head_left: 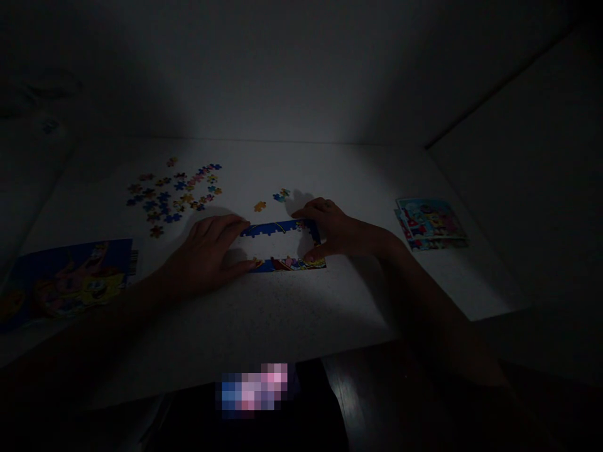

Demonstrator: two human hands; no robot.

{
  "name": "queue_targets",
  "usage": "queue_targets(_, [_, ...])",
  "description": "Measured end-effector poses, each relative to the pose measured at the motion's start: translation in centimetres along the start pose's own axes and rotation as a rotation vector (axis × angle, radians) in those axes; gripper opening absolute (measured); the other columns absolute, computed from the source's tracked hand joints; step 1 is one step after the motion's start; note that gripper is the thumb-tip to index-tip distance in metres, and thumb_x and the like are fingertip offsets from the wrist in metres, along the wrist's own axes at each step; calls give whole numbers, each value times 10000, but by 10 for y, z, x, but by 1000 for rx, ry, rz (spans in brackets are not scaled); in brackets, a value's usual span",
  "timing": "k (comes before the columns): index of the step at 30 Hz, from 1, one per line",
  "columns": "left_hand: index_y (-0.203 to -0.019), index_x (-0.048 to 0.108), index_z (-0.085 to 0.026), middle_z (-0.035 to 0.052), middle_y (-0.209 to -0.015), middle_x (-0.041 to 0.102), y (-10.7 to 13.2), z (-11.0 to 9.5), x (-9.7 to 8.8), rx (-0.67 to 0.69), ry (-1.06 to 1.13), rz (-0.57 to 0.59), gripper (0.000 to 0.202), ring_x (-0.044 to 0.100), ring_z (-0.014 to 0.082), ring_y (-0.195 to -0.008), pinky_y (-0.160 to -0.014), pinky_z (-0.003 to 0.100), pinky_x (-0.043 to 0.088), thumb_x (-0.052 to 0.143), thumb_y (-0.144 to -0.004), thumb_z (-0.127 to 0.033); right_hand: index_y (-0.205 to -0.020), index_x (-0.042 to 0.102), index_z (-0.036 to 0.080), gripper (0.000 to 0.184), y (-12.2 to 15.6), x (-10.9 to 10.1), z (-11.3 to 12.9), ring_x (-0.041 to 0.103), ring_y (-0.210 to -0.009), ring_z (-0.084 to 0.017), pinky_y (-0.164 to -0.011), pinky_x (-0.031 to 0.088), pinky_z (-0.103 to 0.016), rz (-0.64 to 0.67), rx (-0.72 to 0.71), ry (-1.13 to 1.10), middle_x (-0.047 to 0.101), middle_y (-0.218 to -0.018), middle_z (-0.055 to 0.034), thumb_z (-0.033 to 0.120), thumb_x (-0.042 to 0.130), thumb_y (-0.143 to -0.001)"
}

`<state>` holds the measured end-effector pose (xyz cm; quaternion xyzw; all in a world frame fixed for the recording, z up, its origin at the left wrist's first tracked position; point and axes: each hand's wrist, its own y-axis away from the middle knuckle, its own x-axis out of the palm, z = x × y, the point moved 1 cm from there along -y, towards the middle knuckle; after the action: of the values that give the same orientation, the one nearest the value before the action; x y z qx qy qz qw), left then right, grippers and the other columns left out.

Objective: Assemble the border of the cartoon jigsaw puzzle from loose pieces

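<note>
Blue-edged cardboard jigsaw border point(277, 228) lies flat just below the middle of the frame. It is a long rectangle of interlocked pieces: a dark blue top strip, a bottom strip in bright cartoon colours and a short right end, around a hollow where the white surface point(282, 314) shows through. Both hands are spread wide on it, neither pinching. The left hand point(207, 254) lies nearly flat with its fingers splayed, the fingertips on the left ends of the top and bottom strips. The right hand point(330, 229) arches over the right end, with its fingers on the top corner and its thumb reaching down to the bottom strip.

Just above the border sit a small yellow jigsaw piece point(259, 206) and a blue-and-teal pair of jigsaw pieces point(281, 195). Farther out at upper left, a loose scatter of blue, yellow and pink jigsaw pieces point(169, 198) spreads across the surface. At right lies a fanned stack of glossy cartoon picture cards point(431, 224), and at lower left a large printed cartoon picture point(66, 282) in blue and yellow. Past the surface's near edge shows a dark polished floor point(358, 402).
</note>
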<state>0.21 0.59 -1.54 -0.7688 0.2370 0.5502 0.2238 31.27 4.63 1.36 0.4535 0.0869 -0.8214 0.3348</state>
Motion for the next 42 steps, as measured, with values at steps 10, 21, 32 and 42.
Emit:
queue_targets(10, [-1533, 409, -189, 162, -1532, 459, 1, -2, 1, -3, -13, -15, 776, 415, 373, -1397, -1170, 548, 345, 399, -976, -729, -1126, 705, 214, 258, -26, 15, -29, 608, -923, -216, -865, 527, -419, -431, -23, -201, 648, -1069, -82, 338, 649, -907])
queue_targets(21, [-1522, 417, -149, 177, -1542, 443, 1, -4, -1, -5, -23, 41, 812, 403, 382, -1403, -1184, 547, 334, 459, -944, -719, -1230, 722, 225, 333, -65, 10, -34, 545, -1169, -291, -1060, 450, -504, -395, -136, 7, 585, -1161, -116, 266, 577, -933])
queue_targets(32, [-1531, 400, -150, 171, -1544, 444, 0, -7, -4, -86, -30, 27, 882, 393, 397, -1411, -1189, 550, 326, 473, -904, -767, -1100, 694, 196, 255, -56, 7, -28, 569, -1092, -266, -991, 473, -466, -406, -74, -62, 636, -1080, -90, 179, 555, -887])
queue_targets(42, [-1553, 368, -144, 177, -1565, 422, 4, 5, -2, 9, -20, 41, 904, 372, 384, -1436, -1211, 523, 291, 510, -903, -757, -985, 683, 200, 151, -41, 3, -23, 579, -1039, -279, -966, 506, -494, -419, 45, -76, 603, -1040, -102, 281, 625, -871])
